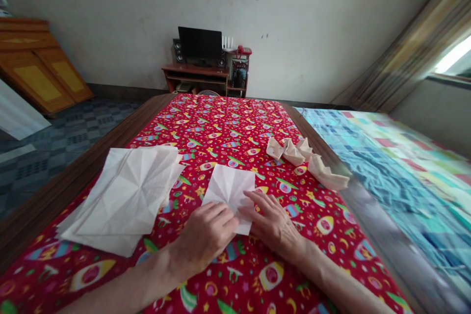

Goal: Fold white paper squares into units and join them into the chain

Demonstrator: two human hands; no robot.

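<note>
A small white sheet of paper (230, 181) with creases fanning out from its middle lies on the red patterned cloth in front of me. My left hand (211, 230) is closed at its near left side, fingers curled over the edge; the thumb's grip is partly hidden. Across the sheet's right side, my right hand (273, 223) rests open, its fingers stretched out and touching the paper. To the left is a stack of larger creased paper sheets (121, 196), slightly fanned. Several folded paper pieces (294, 152), shaped like little boats, sit at the right edge of the cloth.
The red cloth (235, 122) covers a long table with dark wooden edges (121, 130). A bed with a blue checked cover (368, 157) adjoins on the right. A desk with a monitor (200, 43) stands at the far wall, and a wooden cabinet (40, 64) at the left.
</note>
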